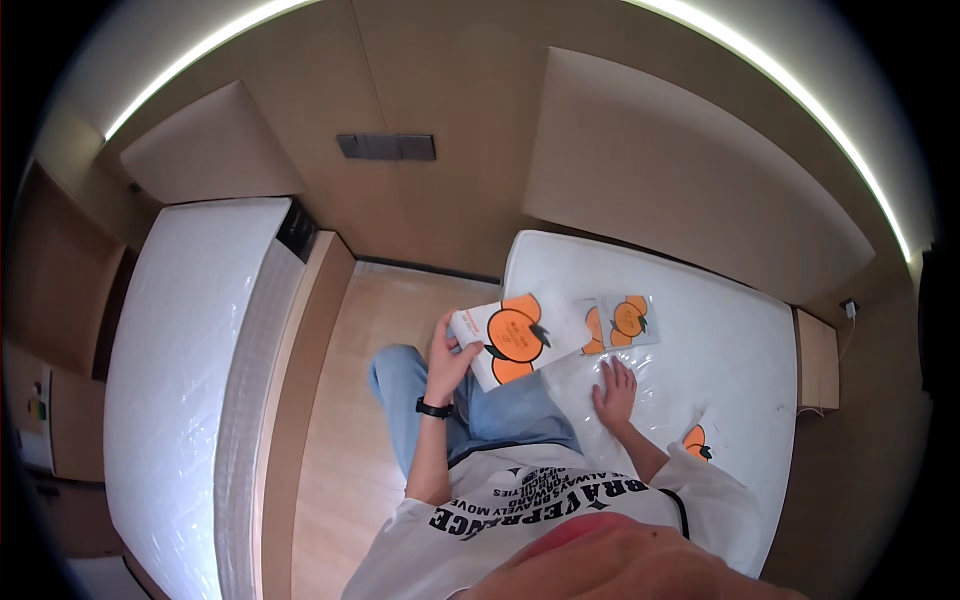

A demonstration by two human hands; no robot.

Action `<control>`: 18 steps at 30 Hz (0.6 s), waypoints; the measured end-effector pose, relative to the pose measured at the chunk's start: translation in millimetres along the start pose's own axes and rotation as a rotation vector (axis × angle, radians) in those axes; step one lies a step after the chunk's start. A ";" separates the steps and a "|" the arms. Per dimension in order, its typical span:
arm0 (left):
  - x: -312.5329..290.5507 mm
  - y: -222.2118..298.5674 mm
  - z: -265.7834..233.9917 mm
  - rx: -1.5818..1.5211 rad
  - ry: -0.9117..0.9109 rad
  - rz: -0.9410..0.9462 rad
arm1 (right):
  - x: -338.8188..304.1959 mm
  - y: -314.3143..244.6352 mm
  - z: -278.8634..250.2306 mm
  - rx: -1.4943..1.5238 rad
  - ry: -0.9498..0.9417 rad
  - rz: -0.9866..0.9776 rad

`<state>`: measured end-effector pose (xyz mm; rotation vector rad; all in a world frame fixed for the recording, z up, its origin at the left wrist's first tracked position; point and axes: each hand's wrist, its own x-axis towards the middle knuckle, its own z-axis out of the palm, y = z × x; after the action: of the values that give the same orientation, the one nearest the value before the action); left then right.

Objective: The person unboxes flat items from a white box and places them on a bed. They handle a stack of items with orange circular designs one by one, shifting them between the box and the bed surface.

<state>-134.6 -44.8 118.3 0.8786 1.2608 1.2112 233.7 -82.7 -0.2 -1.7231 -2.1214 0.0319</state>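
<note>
My left hand (447,362), with a dark watch on the wrist, grips the near left edge of a flat white packet (520,338) printed with oranges. The packet is tilted over my lap, its printed face up. My right hand (614,395) lies on the plastic-covered mattress (745,330), fingers stretched out and holding nothing. Just beyond those fingertips are two orange-printed packets (629,322), side by side and partly overlapping. Another orange-printed piece (697,440) shows beside my right sleeve, mostly hidden by it.
I sit at the left edge of the right-hand mattress. Across a strip of wooden floor (340,420) stands a second plastic-wrapped mattress (180,390) on a wooden base. Padded headboard panels (680,150) line the wall. A bedside cabinet (818,362) is at the right.
</note>
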 end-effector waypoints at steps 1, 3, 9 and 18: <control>-3.1 0.4 -2.3 -0.001 0.008 -0.001 | -0.3 0.3 -0.3 0.002 -0.004 0.002; -7.7 -0.5 -2.4 -0.299 -0.020 0.000 | 1.5 4.4 -3.8 0.014 -0.037 -0.017; -11.1 -30.5 38.2 -0.795 -0.378 -0.188 | -1.3 70.5 -64.9 -0.061 -0.103 0.095; -8.2 -128.9 162.0 -0.230 -0.777 -0.369 | -181.1 181.1 -115.1 -0.390 -0.075 1.330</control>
<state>47.5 -56.4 20.1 0.7859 0.5965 0.5997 468.1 -237.2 3.6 -3.0451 -0.6705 0.0557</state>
